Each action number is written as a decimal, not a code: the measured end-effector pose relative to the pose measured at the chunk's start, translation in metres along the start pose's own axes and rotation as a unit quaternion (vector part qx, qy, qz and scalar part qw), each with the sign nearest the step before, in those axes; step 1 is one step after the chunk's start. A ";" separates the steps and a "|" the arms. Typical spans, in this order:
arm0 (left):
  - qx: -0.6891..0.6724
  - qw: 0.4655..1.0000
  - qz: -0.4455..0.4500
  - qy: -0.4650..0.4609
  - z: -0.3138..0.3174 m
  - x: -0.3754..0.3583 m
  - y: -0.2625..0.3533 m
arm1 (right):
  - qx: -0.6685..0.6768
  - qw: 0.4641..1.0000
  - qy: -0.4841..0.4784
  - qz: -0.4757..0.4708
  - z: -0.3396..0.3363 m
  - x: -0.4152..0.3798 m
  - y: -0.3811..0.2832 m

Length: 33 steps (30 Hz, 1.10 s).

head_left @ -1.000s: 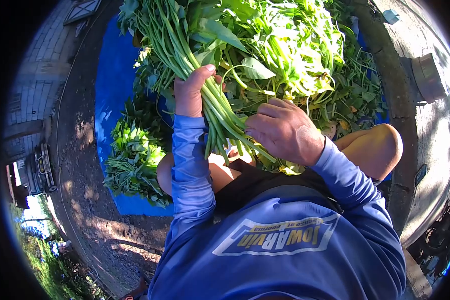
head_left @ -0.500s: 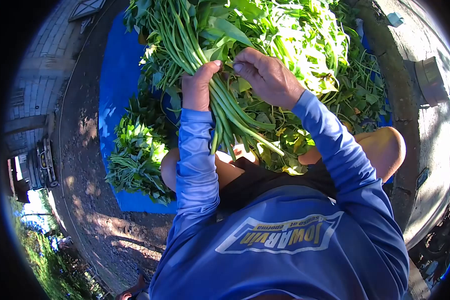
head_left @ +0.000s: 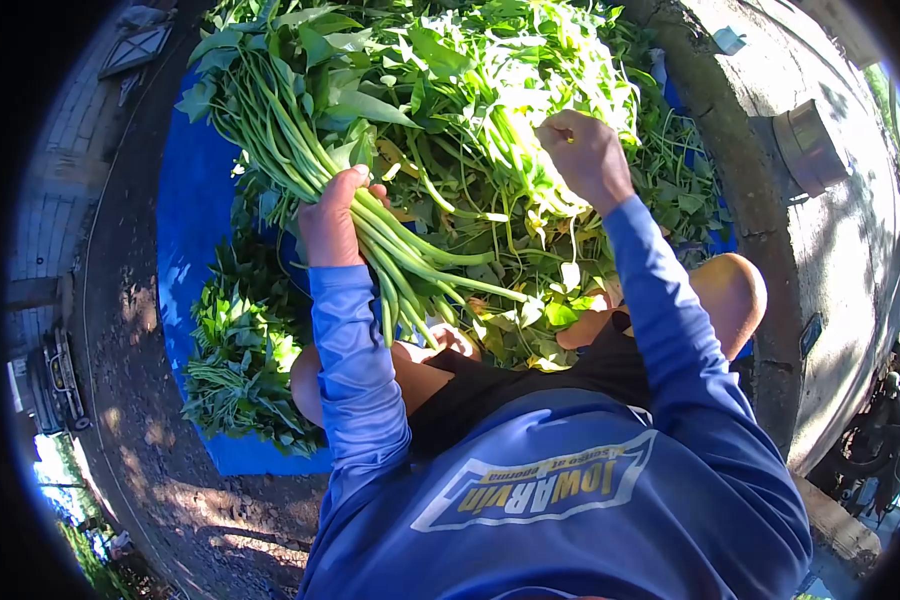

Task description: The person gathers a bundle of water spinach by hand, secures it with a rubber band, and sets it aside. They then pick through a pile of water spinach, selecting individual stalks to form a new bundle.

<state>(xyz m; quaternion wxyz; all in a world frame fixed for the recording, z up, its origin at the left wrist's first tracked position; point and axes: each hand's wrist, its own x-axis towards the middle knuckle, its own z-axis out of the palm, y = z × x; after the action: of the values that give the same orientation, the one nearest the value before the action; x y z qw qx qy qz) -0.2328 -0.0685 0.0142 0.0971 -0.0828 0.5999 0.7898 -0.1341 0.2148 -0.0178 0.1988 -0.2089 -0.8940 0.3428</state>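
My left hand [head_left: 332,222] is closed around a bunch of water spinach [head_left: 295,150]. The leafy ends point up and to the left, while the thick cut stems fan out below my fist toward my lap. Apart from that bunch, my right hand [head_left: 585,158] hovers over the sunlit part of a big heap of greens [head_left: 470,90], its fingers curled together. Whether anything small sits between those fingertips cannot be made out.
A blue tarp [head_left: 185,170] lies under the heap. Beside my left knee rests another pile of leafy bunches [head_left: 245,370]. A concrete ledge [head_left: 850,280] runs along the right, with a grey cylindrical object [head_left: 812,147] on it. Loose leaves lie near my feet.
My right hand has moved away from the bunch, up and to the right. My left hand still grips the bunch; the whole view has shifted somewhat.
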 end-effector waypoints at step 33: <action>-0.002 0.996 -0.015 -0.093 -0.011 0.001 -0.008 | 0.352 0.932 -0.078 0.048 -0.120 0.035 -0.045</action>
<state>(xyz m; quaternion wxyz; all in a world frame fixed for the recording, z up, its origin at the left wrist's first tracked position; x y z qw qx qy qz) -0.2313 -0.0773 0.0038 0.1640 -0.0176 0.5855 0.7937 -0.1139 0.2654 0.1034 0.1728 -0.1408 -0.7177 0.6597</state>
